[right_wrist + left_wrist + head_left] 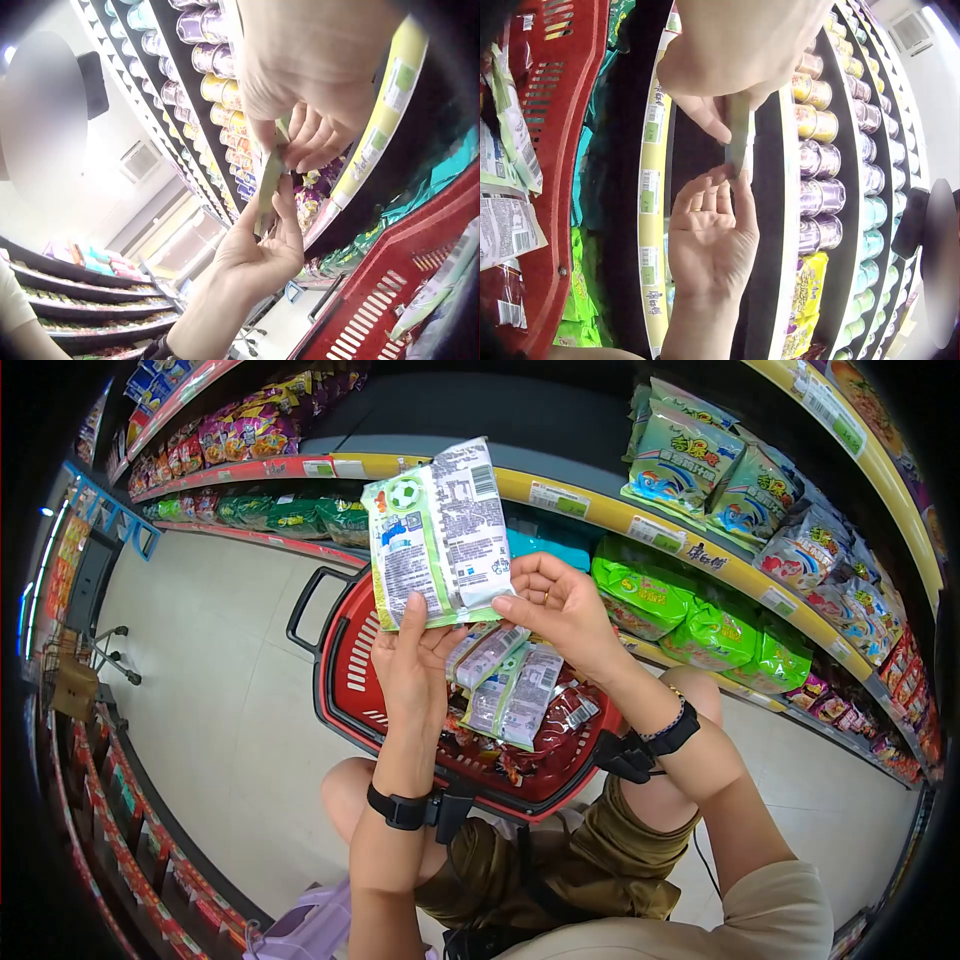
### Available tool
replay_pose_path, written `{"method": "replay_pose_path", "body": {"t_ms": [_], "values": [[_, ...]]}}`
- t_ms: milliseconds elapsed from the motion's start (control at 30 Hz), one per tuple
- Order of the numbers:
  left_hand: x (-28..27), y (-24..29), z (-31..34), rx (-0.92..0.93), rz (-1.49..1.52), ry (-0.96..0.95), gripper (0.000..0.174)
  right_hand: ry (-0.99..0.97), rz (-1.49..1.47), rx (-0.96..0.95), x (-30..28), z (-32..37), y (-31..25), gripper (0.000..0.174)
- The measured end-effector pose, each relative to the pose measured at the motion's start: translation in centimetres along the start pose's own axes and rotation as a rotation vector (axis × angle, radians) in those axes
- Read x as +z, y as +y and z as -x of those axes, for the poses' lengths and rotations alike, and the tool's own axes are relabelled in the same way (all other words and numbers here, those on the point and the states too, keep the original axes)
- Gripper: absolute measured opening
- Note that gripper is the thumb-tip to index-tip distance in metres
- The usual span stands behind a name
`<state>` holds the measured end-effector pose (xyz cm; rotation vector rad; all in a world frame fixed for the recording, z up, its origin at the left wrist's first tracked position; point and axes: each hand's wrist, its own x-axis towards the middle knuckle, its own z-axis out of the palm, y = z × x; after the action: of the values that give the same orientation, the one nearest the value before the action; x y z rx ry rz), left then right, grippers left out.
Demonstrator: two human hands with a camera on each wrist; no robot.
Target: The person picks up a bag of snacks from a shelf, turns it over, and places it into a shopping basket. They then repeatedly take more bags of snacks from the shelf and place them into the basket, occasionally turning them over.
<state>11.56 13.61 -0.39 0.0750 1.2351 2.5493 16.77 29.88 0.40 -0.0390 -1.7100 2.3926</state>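
Both hands hold up a snack packet (440, 540), its white printed back with a barcode and a soccer-ball picture facing the head camera. At the lower left edge, the left hand (408, 655) pinches it with the thumb across the front. The right hand (565, 610), a ring on one finger, grips the lower right corner between thumb and fingers. Edge-on, the packet (270, 184) appears as a thin green strip between the hands in the right wrist view. Below it, a red shopping basket (345, 695) holds similar packets (515, 695) and dark red packages (575, 715).
Shelves with yellow price rails (600, 510) carry green-grey bags (690, 460) and bright green packs (640, 590). Rows of cups (817, 124) line another shelf. A lilac object (305, 925) stands by the person's leg, and a wheeled cart (120, 655) is farther left.
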Motion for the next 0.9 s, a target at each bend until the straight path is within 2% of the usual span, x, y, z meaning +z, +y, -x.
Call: {"method": "replay_pose_path", "body": {"t_ms": [200,267,433,633,833,900], "values": [[0.7,0.7,0.6,-0.041,-0.01,0.046,0.03,-0.055,-0.023,-0.046,0.4,-0.1,0.4,0.029],[0.9,0.7,0.7,-0.106,0.053,0.126,0.031,-0.065,-0.036,-0.025,0.4,-0.1,0.4,0.03],[0.2,0.7,0.5,-0.116,0.013,0.108,0.031,-0.082,-0.08,0.025,0.4,0.0,0.5,0.031],[-0.1,0.7,0.4,-0.1,-0.053,0.1,0.033,-0.045,-0.108,0.055,0.4,0.3,0.1,0.043],[-0.2,0.4,0.4,-0.117,-0.046,0.047,0.034,-0.063,-0.01,0.091,-0.8,0.6,0.3,0.043],[-0.4,-0.1,0.4,-0.123,-0.044,0.029,0.034,-0.079,0.273,0.025,-2.1,0.4,1.3,0.036]]}}
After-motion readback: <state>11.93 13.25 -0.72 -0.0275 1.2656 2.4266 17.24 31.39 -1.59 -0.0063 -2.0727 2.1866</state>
